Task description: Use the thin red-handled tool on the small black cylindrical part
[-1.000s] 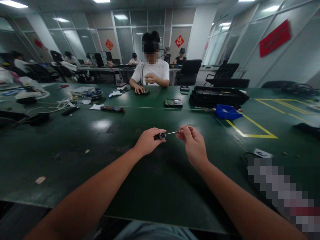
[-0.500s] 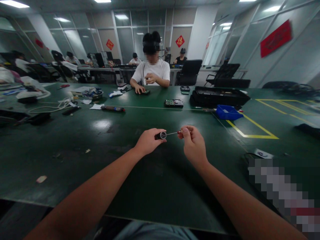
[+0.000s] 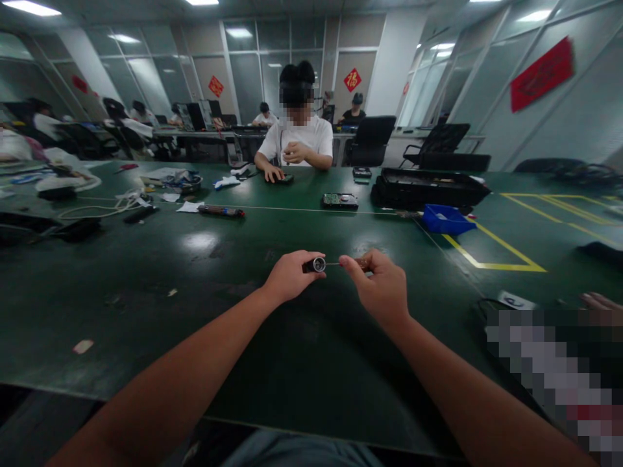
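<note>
One dark cylindrical part [image 3: 318, 264], clamped between the fingers of the left hand [image 3: 291, 275], held over a green table [image 3: 272, 363], one thin-shafted tool [image 3: 363, 263], pinched in the fingers of the right hand [image 3: 382, 288], its shaft directed at the part's round end, contact unclear.

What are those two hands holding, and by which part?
The left hand holds a dark cylindrical piece around its body, its ringed end showing. The right hand holds a thin-shafted tool by its brownish handle.
</note>
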Motion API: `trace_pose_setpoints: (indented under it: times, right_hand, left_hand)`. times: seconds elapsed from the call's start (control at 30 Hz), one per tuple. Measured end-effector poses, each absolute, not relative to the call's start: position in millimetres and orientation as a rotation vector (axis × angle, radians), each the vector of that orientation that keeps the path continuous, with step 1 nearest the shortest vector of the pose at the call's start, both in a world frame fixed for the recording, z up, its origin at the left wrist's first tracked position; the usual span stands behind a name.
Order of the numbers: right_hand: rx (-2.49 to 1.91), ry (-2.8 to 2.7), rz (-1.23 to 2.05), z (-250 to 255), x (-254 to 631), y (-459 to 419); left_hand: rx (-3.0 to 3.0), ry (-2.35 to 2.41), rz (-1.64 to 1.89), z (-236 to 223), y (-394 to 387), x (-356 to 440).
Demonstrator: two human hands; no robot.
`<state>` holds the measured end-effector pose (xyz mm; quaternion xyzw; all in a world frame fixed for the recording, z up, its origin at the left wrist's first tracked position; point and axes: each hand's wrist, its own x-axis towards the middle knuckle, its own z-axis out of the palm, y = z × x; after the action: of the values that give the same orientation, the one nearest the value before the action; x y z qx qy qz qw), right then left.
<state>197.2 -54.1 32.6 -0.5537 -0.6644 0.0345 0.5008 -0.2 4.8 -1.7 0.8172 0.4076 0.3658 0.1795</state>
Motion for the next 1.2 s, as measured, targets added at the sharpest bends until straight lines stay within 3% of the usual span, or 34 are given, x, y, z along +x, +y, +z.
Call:
trace_pose_setpoints:
  times: [0.53,0.9,1.2]
  right_hand:
    - [-1.204,-1.749,0.261,32,196,-56]
    - [-1.037,-0.897,1.009,13,204,-25]
    - [-1.117,-1.21,0.635,15,200,-35]
  left_hand:
    - [2.323,1.14,1.027,-3,5,-1]
    - [2.372,1.1,1.096,-2,9,-3]
    - [2.347,1.192,1.008,-1,6,-2]
